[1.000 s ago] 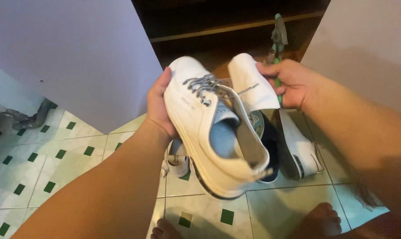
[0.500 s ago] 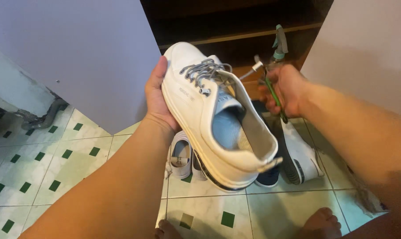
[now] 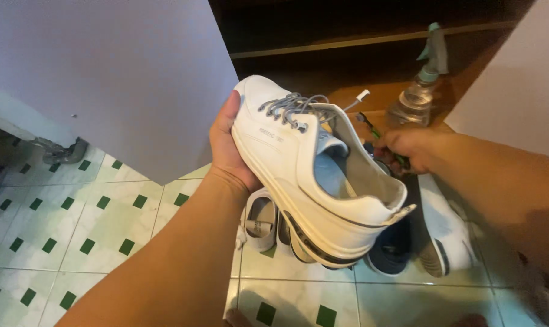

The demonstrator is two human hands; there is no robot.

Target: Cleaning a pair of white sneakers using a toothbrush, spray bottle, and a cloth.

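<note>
Gripping a white sneaker (image 3: 314,175) sole-side in the left hand (image 3: 229,148), right hand (image 3: 407,148) fingers curled round a green-handled brush (image 3: 380,134)

The left hand (image 3: 229,151) holds a sneaker (image 3: 311,166) from its left side, up over the floor (image 3: 93,224), toe pointing away toward the shelf (image 3: 371,42). The right hand (image 3: 410,150) lies to the sneaker's right, behind its heel, closed on a brush (image 3: 380,134). A spray bottle (image 3: 418,91) stands behind that hand on the shelf's lower board. Below the sneaker, other shoes (image 3: 407,242) lie on the floor before the shelf.
</note>
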